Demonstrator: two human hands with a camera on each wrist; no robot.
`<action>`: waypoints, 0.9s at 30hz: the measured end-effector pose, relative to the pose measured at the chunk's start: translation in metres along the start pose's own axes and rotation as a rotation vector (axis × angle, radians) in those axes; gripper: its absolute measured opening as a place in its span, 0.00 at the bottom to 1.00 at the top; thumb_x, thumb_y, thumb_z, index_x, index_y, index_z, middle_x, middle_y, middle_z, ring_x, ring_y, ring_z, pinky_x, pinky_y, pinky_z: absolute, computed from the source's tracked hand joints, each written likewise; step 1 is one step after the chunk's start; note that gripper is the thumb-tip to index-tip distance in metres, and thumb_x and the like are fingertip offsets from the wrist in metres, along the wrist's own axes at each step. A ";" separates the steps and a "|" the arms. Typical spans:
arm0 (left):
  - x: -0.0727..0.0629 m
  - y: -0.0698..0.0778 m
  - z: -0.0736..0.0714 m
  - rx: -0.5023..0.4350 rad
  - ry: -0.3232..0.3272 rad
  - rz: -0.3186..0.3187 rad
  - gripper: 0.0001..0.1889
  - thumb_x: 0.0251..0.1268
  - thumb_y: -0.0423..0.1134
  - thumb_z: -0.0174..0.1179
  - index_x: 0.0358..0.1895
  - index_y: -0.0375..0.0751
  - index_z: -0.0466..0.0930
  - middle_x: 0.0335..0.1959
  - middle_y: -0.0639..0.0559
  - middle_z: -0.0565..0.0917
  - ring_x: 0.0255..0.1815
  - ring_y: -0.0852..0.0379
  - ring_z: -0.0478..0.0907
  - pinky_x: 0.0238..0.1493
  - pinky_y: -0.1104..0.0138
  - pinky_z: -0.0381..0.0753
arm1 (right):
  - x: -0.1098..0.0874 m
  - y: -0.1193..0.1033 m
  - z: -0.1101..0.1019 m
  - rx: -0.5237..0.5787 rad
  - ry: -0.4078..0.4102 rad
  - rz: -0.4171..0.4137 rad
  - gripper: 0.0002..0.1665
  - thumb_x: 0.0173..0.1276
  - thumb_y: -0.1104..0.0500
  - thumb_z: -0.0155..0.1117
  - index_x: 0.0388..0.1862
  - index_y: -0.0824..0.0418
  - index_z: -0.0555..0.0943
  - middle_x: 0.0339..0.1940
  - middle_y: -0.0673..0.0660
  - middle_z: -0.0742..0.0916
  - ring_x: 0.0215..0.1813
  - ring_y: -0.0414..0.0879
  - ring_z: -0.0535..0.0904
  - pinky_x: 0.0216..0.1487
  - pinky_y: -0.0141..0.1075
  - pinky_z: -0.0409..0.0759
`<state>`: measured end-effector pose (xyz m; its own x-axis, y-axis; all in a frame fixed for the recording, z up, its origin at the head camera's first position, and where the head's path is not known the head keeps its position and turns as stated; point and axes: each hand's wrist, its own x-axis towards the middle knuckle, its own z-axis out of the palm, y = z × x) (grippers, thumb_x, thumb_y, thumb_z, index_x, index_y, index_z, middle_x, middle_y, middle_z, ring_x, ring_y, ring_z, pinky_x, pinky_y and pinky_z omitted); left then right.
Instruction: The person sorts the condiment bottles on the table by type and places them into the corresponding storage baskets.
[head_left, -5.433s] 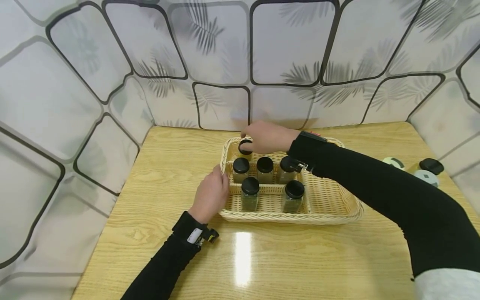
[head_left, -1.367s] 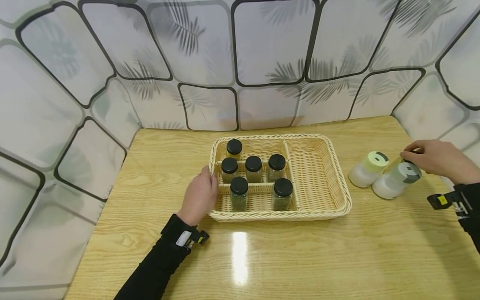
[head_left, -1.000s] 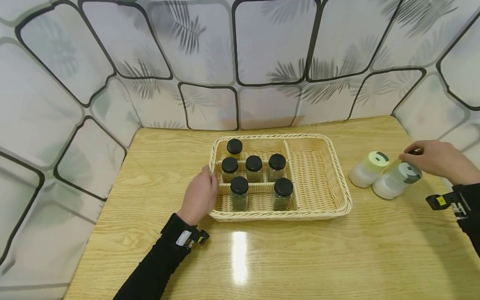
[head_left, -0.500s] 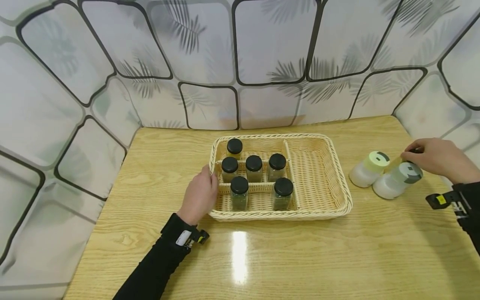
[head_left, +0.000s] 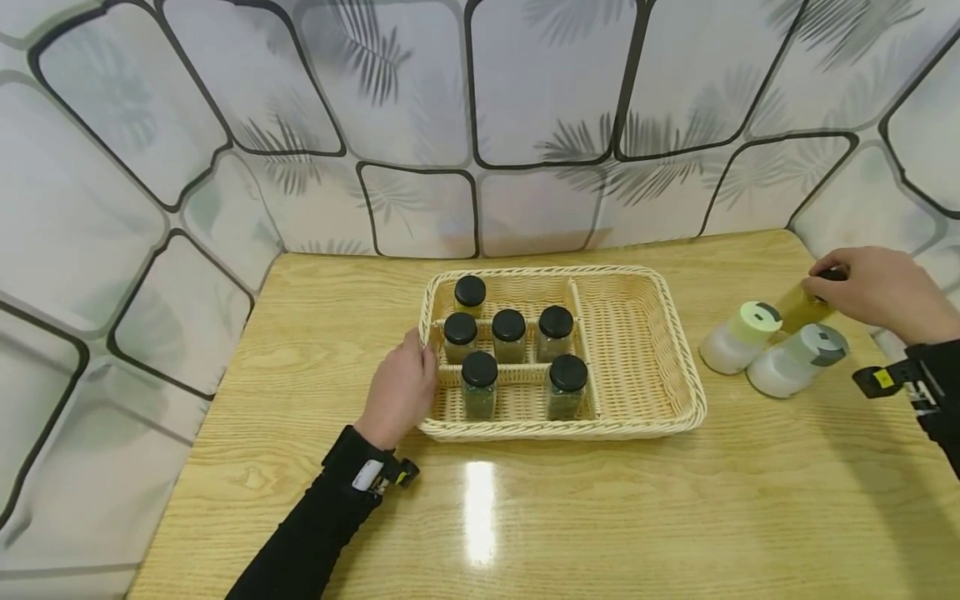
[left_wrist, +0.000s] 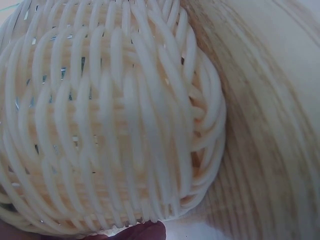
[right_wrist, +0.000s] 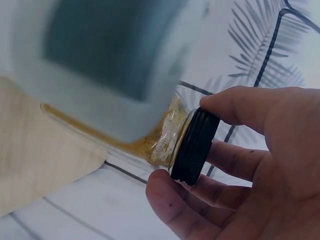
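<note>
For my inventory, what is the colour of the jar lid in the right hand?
The spice jar lid is black; it shows best in the right wrist view.

The right hand [head_left: 885, 287] pinches a jar [head_left: 802, 310] by its lid [right_wrist: 195, 147]; two shakers [head_left: 727, 346] crowd it toward the basket [head_left: 562, 430], blocking a low, straight path. Room lies above them and across the table [head_left: 645, 517] in front. The basket's right compartment [head_left: 626, 358] has space; black-lidded jars [head_left: 479, 396] obstruct its left sections, and a patterned wall [head_left: 555, 83] bounds the back.

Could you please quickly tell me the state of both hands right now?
Left hand: holding the cream woven wicker basket by its left end.
Right hand: pinching the round black lid of a clear yellow-filled jar.
</note>
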<state>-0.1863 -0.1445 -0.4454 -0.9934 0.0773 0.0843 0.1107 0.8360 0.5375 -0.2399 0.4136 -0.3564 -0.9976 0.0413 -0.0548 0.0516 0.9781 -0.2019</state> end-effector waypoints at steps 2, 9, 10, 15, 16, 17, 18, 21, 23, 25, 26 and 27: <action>0.000 0.001 -0.001 0.001 0.001 0.000 0.19 0.82 0.41 0.38 0.59 0.29 0.69 0.26 0.45 0.76 0.22 0.52 0.75 0.22 0.62 0.72 | 0.003 -0.004 -0.003 -0.005 0.011 0.000 0.24 0.75 0.56 0.56 0.49 0.82 0.75 0.38 0.79 0.81 0.33 0.65 0.78 0.30 0.52 0.76; -0.001 0.002 -0.002 0.004 0.002 0.007 0.18 0.82 0.41 0.39 0.58 0.29 0.70 0.26 0.44 0.75 0.23 0.51 0.75 0.23 0.61 0.72 | 0.009 -0.020 -0.013 -0.004 0.021 -0.012 0.25 0.76 0.54 0.55 0.50 0.79 0.76 0.40 0.79 0.81 0.35 0.65 0.77 0.32 0.53 0.75; -0.001 0.002 -0.002 0.004 0.002 0.007 0.18 0.82 0.41 0.39 0.57 0.29 0.70 0.26 0.45 0.75 0.23 0.51 0.75 0.23 0.61 0.72 | 0.010 -0.022 -0.014 -0.006 0.020 -0.014 0.25 0.76 0.53 0.55 0.51 0.79 0.76 0.40 0.79 0.81 0.35 0.65 0.77 0.32 0.53 0.75; -0.001 0.001 -0.002 0.005 0.004 0.006 0.18 0.82 0.41 0.39 0.57 0.30 0.70 0.26 0.45 0.75 0.22 0.51 0.75 0.22 0.61 0.72 | 0.014 -0.033 -0.021 -0.003 0.021 -0.021 0.26 0.76 0.52 0.55 0.52 0.79 0.76 0.39 0.78 0.81 0.33 0.63 0.77 0.28 0.50 0.75; -0.001 0.001 -0.001 0.004 0.005 0.006 0.18 0.82 0.41 0.39 0.57 0.30 0.70 0.26 0.45 0.75 0.22 0.51 0.75 0.22 0.61 0.71 | 0.015 -0.035 -0.023 -0.003 0.023 -0.026 0.26 0.76 0.52 0.55 0.52 0.79 0.76 0.39 0.78 0.81 0.33 0.63 0.77 0.27 0.49 0.75; -0.001 0.001 -0.001 0.004 0.007 0.007 0.18 0.82 0.41 0.39 0.57 0.30 0.70 0.25 0.45 0.75 0.22 0.51 0.75 0.22 0.61 0.71 | 0.016 -0.037 -0.025 -0.003 0.025 -0.029 0.27 0.76 0.52 0.55 0.52 0.79 0.76 0.40 0.78 0.81 0.33 0.63 0.77 0.27 0.49 0.75; -0.001 0.000 -0.001 0.005 0.009 0.008 0.18 0.82 0.41 0.39 0.57 0.30 0.70 0.25 0.45 0.75 0.22 0.51 0.75 0.22 0.61 0.71 | 0.017 -0.040 -0.027 -0.003 0.027 -0.035 0.27 0.76 0.52 0.55 0.52 0.79 0.76 0.40 0.78 0.81 0.33 0.63 0.77 0.26 0.48 0.75; 0.000 0.000 -0.001 0.005 0.010 0.008 0.17 0.82 0.41 0.39 0.56 0.31 0.70 0.25 0.46 0.75 0.21 0.52 0.74 0.21 0.61 0.71 | 0.019 -0.047 -0.031 -0.006 0.026 -0.056 0.27 0.76 0.51 0.54 0.53 0.77 0.77 0.42 0.78 0.81 0.34 0.63 0.77 0.28 0.49 0.74; 0.000 -0.001 -0.001 0.002 0.010 0.009 0.17 0.82 0.41 0.39 0.55 0.31 0.70 0.25 0.46 0.75 0.21 0.52 0.74 0.21 0.62 0.71 | 0.020 -0.052 -0.034 -0.010 0.023 -0.066 0.27 0.77 0.50 0.54 0.54 0.77 0.77 0.42 0.78 0.81 0.35 0.64 0.77 0.31 0.51 0.74; 0.000 -0.001 -0.001 -0.002 0.007 0.009 0.17 0.82 0.41 0.39 0.55 0.31 0.70 0.25 0.45 0.75 0.21 0.52 0.74 0.20 0.62 0.70 | 0.021 -0.058 -0.036 -0.020 0.023 -0.076 0.27 0.77 0.50 0.53 0.54 0.76 0.77 0.42 0.77 0.81 0.36 0.64 0.76 0.34 0.53 0.74; 0.000 -0.001 -0.001 -0.003 0.008 0.007 0.16 0.82 0.41 0.39 0.54 0.31 0.70 0.25 0.45 0.75 0.21 0.52 0.74 0.20 0.62 0.70 | 0.021 -0.062 -0.037 -0.028 0.025 -0.081 0.27 0.77 0.50 0.53 0.54 0.75 0.77 0.42 0.77 0.81 0.37 0.64 0.76 0.35 0.54 0.73; -0.001 0.000 -0.001 -0.004 0.007 0.007 0.16 0.82 0.41 0.39 0.54 0.31 0.70 0.25 0.45 0.75 0.21 0.51 0.74 0.20 0.62 0.70 | 0.021 -0.065 -0.039 -0.034 0.025 -0.085 0.27 0.77 0.50 0.53 0.55 0.75 0.77 0.42 0.76 0.82 0.37 0.64 0.76 0.36 0.54 0.73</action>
<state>-0.1858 -0.1456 -0.4447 -0.9924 0.0791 0.0942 0.1177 0.8334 0.5399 -0.2661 0.3589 -0.3067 -0.9992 -0.0375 -0.0148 -0.0344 0.9846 -0.1715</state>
